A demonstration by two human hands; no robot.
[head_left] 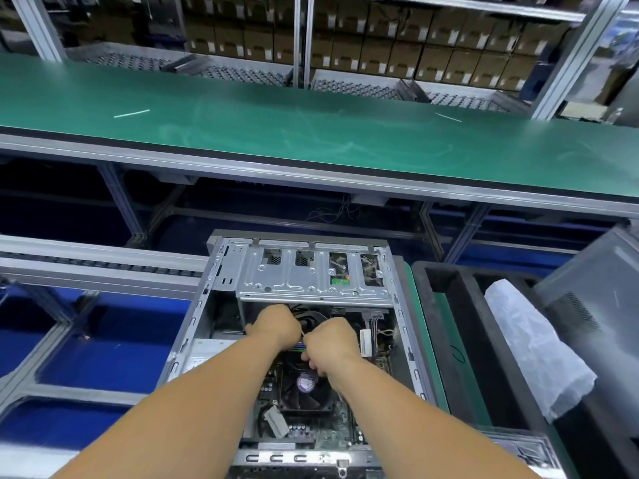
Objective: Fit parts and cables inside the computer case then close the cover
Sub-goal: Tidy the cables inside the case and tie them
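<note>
Both hands worked just below the drive cage (311,274): left hand (276,326) and right hand (332,344) were curled, seemingly pinching cables (307,314); best routed gently, clear of the fan (306,383).

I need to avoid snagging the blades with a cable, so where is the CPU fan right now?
In the head view the CPU fan sits low in the middle of the open computer case, just below the right hand.

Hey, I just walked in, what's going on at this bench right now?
A person is working inside an open computer case with both hands. The left hand and right hand are close together, fingers curled, just below the metal drive cage and above the CPU fan, apparently handling cables, though exactly what each holds is hidden. The cover is still off. A black tray with a white bag sits to the right.
</note>
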